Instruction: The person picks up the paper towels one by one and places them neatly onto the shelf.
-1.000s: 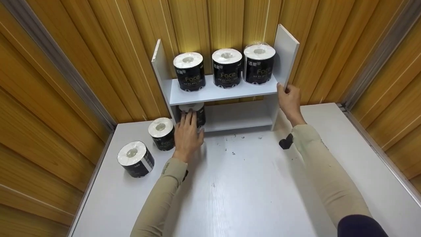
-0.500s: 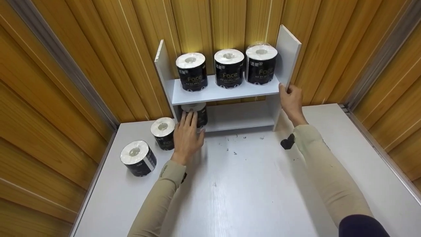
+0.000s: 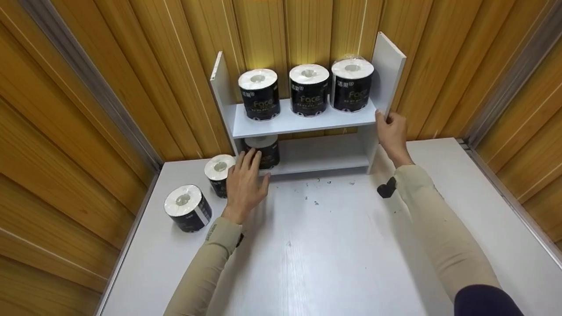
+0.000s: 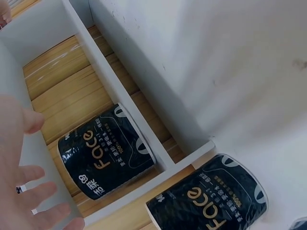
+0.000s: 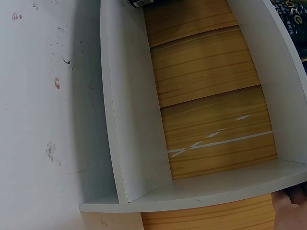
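Note:
A white two-tier shelf [image 3: 307,125] stands against the wall. On its lower board, at the left end, a black-wrapped toilet roll [image 3: 270,154] stands upright. In front of that roll is my left hand [image 3: 245,184], fingers spread; the left wrist view shows a gap between the fingers and the lower roll [image 4: 108,151]. My right hand [image 3: 394,137] grips the front edge of the shelf's right side panel [image 3: 388,72], thumb in front. The upper board bears three more rolls: a left one [image 3: 260,96], a middle one [image 3: 309,91] and a right one [image 3: 352,85].
Two more toilet rolls stand on the white table [image 3: 316,254] left of the shelf: a near roll [image 3: 189,208] and a far roll [image 3: 218,175], partly behind my left hand. Wood-patterned walls [image 3: 109,87] close in the table. Small dark marks dot its surface before the shelf.
My left hand has drawn back slightly toward me and left from the lower roll, which shows more now. My right hand keeps its grip on the side panel. The head view has shifted slightly.

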### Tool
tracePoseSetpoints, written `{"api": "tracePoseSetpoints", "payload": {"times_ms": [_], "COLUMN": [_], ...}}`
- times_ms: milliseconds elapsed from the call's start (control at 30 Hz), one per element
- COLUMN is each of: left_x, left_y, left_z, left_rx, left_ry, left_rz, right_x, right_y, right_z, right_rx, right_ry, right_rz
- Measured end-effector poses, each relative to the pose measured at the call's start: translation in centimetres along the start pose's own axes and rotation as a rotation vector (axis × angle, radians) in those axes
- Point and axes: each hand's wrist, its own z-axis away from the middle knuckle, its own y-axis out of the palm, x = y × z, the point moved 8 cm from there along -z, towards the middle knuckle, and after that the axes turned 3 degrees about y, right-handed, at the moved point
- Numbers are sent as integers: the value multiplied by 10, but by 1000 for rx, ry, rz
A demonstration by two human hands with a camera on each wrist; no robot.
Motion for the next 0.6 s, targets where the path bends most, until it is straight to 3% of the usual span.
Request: {"api": "tracePoseSetpoints", "payload": {"times_ms": [300, 600], "left_x": [6, 14], "left_y": [-11, -19], "left_z": [6, 21], "left_rx": [-27, -58], "left_ry": [-7, 6], "left_rz": [34, 15], "right_x": [-2, -3], "right_y": [0, 1], "right_z": [-1, 0], "right_rx": [0, -2], "right_ry": [17, 19], "right_rz": [9, -13]}}
